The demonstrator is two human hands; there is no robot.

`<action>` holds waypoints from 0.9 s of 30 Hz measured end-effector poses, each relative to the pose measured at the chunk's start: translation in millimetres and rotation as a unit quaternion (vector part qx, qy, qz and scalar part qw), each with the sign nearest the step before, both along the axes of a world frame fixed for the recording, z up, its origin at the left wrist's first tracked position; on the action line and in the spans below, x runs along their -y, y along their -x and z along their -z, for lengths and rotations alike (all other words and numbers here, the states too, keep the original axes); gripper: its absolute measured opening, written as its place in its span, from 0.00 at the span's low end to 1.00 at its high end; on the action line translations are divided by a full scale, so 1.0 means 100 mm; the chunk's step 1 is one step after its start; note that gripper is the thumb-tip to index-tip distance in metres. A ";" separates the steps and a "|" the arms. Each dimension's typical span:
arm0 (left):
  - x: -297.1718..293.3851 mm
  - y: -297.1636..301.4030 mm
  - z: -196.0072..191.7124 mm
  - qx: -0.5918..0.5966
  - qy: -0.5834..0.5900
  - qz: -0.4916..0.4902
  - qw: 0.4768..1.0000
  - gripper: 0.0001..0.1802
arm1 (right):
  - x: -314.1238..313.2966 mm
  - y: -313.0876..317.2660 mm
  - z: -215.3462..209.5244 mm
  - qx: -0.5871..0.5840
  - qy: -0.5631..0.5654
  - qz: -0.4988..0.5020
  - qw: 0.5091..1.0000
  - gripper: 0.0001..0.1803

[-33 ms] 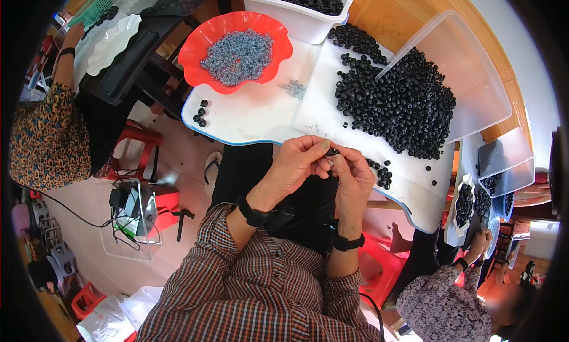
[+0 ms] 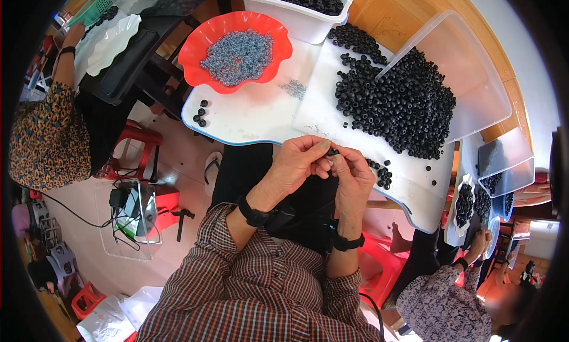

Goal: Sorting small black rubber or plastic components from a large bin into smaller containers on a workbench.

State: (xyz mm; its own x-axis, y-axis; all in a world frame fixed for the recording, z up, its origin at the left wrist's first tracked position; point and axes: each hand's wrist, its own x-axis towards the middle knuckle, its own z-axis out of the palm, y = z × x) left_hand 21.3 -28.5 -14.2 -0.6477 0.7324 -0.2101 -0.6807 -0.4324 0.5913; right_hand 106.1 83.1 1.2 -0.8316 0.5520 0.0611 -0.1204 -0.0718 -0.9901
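Observation:
Above my lap, just in front of the table edge, both hands meet at a small round black part (image 2: pixel 333 153). My left hand (image 2: pixel 296 164) pinches it between thumb and forefinger. From the other side, the thumb and forefinger of my right hand (image 2: pixel 354 173) close on the same part. Fingertips cover much of it, so its exact kind is unclear. A large heap of similar black parts (image 2: pixel 394 102), some showing a hole, lies beyond my right hand. A red scalloped bowl (image 2: pixel 192 63) at the far left of the table holds many tiny silvery pieces, perhaps springs.
A white tub (image 2: pixel 290 19) of black parts stands at the back. A clear bin (image 2: pixel 480 87) lies tipped beside the heap. Loose black parts (image 2: pixel 202 112) sit near the table's left edge. Co-workers sit left (image 2: pixel 50 137) and right (image 2: pixel 444 303). A red stool (image 2: pixel 139 143) stands left.

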 end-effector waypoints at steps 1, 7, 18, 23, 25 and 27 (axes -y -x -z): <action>0.00 0.00 0.00 0.000 0.002 -0.001 1.000 0.13 | 0.00 0.00 0.00 -0.001 -0.002 0.001 1.000 0.10; 0.01 -0.02 -0.04 -0.011 0.022 -0.002 1.000 0.13 | 0.01 0.00 0.03 -0.008 0.004 -0.004 1.000 0.10; 0.01 -0.01 0.00 -0.018 0.019 -0.013 1.000 0.12 | 0.04 0.00 0.03 0.000 -0.094 0.025 0.995 0.11; 0.02 -0.01 -0.01 -0.016 0.023 -0.014 0.999 0.12 | 0.05 0.00 0.03 -0.007 -0.115 0.030 0.993 0.11; 0.01 -0.01 -0.02 -0.019 0.022 -0.013 0.999 0.12 | 0.07 -0.01 0.01 -0.005 -0.097 0.031 0.995 0.10; 0.02 -0.01 -0.01 -0.019 0.013 -0.012 1.000 0.13 | 0.08 0.00 -0.01 -0.006 -0.085 0.032 0.996 0.10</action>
